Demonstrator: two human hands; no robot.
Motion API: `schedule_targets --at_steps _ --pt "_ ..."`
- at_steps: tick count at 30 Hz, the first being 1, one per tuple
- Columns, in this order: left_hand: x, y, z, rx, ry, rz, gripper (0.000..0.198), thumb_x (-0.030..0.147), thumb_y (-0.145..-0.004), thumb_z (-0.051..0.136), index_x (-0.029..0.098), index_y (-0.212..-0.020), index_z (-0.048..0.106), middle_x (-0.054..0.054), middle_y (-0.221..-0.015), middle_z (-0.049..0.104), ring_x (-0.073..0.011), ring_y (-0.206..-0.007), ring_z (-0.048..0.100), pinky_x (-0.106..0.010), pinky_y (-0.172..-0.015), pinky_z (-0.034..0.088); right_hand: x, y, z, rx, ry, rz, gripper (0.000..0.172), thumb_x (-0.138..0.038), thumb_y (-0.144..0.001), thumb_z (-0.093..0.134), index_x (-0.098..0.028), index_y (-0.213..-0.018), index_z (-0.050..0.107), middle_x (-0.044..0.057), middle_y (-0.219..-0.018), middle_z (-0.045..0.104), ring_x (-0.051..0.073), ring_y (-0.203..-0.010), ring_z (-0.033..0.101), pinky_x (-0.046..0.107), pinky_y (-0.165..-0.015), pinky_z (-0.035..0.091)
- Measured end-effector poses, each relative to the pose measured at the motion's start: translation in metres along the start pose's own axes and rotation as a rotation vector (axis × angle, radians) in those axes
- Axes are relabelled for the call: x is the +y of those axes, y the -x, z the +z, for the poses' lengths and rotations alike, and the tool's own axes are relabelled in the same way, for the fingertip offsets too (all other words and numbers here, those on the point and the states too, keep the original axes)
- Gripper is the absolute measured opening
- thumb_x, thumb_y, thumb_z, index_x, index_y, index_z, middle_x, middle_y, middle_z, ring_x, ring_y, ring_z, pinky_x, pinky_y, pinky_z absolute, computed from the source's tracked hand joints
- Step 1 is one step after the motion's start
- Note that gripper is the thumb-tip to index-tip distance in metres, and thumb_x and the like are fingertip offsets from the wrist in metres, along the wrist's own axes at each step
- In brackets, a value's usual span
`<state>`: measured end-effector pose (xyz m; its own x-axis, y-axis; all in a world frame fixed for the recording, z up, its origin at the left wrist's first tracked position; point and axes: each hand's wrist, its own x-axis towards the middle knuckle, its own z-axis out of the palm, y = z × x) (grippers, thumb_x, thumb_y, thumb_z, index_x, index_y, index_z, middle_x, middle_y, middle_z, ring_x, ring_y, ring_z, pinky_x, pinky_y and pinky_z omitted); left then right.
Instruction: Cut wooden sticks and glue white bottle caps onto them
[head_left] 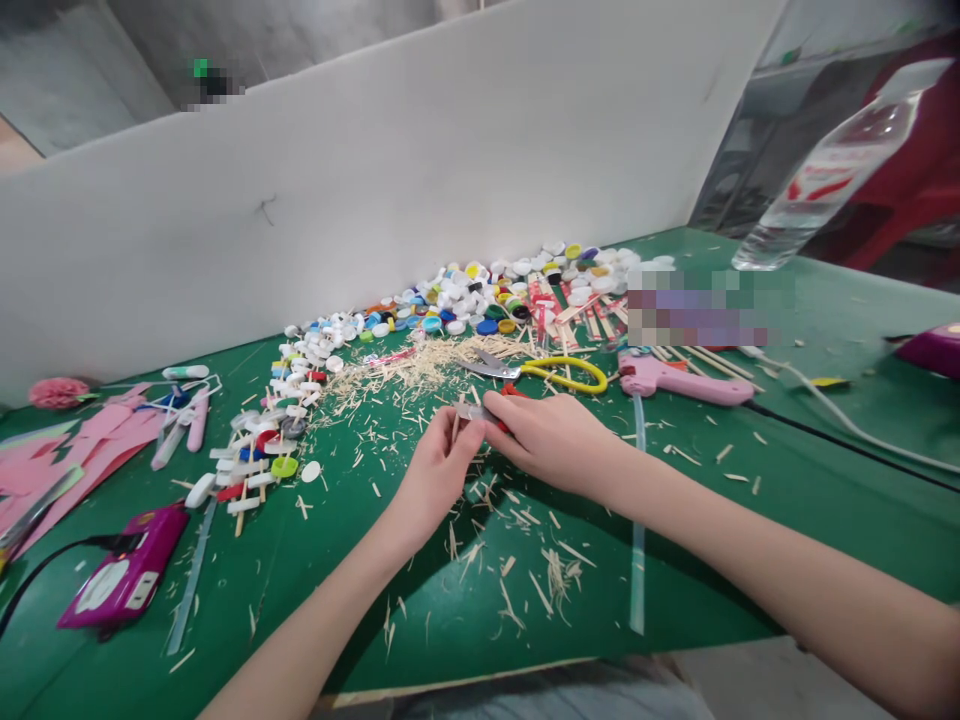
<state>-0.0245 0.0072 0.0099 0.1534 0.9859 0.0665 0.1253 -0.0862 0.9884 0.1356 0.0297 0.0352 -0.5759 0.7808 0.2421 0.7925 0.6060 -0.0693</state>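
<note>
Head view: left hand (437, 468) pinches stick (455, 428), right hand (553, 440) grips cutter (475, 410) against it; likely best cutting away from fingers (463, 447).

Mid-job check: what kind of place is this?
Probably a handicraft workbench: green table strewn with wood shavings, a heap of bottle caps, a pink glue gun, yellow-handled scissors. The left hand pinches a small stick, the right hand a red-handled cutter.
</note>
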Motion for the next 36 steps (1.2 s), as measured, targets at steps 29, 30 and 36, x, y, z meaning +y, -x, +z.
schedule_targets --at_steps 29,30,36 --pt "0.005 0.008 0.006 0.129 -0.439 -0.05 0.039 0.045 -0.082 0.053 0.02 -0.061 0.032 0.005 -0.056 0.036 -0.0109 -0.053 0.027 -0.026 -0.052 0.021 -0.016 0.0 0.006 -0.026 0.277 0.204 0.04 -0.035 -0.097 0.02 -0.015 -0.101 0.054 0.01 -0.067 0.063 0.018 -0.052 0.057 0.028 -0.046 0.016" --pt "0.004 0.008 0.006 0.143 -0.463 -0.026 0.041 0.045 -0.084 0.051 0.021 -0.06 0.028 0.006 -0.054 0.032 -0.0108 -0.052 0.024 -0.027 -0.052 0.02 -0.016 -0.001 0.004 -0.023 0.281 0.248 0.042 -0.036 -0.097 0.019 -0.014 -0.1 0.054 0.01 -0.065 0.063 0.019 -0.051 0.057 0.028 -0.045 0.015" --pt "0.002 0.005 0.003 0.138 -0.399 0.003 0.036 0.046 -0.088 0.045 0.022 -0.068 0.027 0.006 -0.06 0.032 -0.0111 -0.055 0.028 -0.027 -0.053 0.024 -0.007 -0.001 -0.004 0.034 0.215 0.271 0.042 -0.043 -0.096 0.02 -0.017 -0.094 0.052 0.007 -0.066 0.064 0.017 -0.049 0.055 0.028 -0.045 0.014"
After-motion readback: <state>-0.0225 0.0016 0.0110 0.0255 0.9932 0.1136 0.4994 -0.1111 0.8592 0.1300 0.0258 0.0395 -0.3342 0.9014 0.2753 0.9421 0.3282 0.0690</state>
